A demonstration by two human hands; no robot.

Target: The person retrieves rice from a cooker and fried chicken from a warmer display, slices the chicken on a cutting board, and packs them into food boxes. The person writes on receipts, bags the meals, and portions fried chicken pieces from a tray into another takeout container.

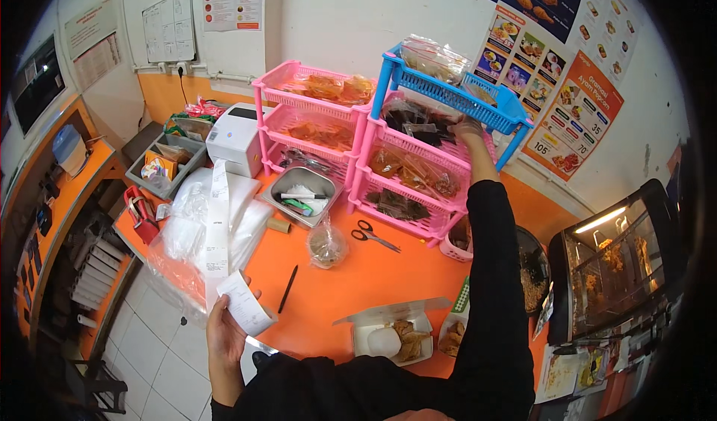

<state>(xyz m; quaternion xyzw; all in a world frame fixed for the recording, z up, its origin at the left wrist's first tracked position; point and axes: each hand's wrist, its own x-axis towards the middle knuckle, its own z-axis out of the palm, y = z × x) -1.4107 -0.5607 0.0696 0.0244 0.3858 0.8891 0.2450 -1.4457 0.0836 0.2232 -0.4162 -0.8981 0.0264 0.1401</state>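
Note:
My left hand [228,323] holds the curled end of a printed paper strip [246,304], which hangs from a white label printer [238,141]. My right hand [468,128] reaches into a pink plastic rack tier [431,141] under the blue top tray [487,110]. Beside its fingers lie dark-filled plastic packets [417,124]; whether it grips one cannot be seen. In front of me an open carton box [364,337] holds a white rounded mound, which looks like rice, and fried pieces [411,340]. A second box of fried pieces [450,340] is partly behind my right sleeve.
Scissors [375,236], a black pen [288,289], a cardboard tube [278,225] and a bagged round container [326,245] lie on the orange table [336,286]. A steel pan [305,194] and clear plastic bags [190,213] stand farther left. At right is a lit food warmer [613,258].

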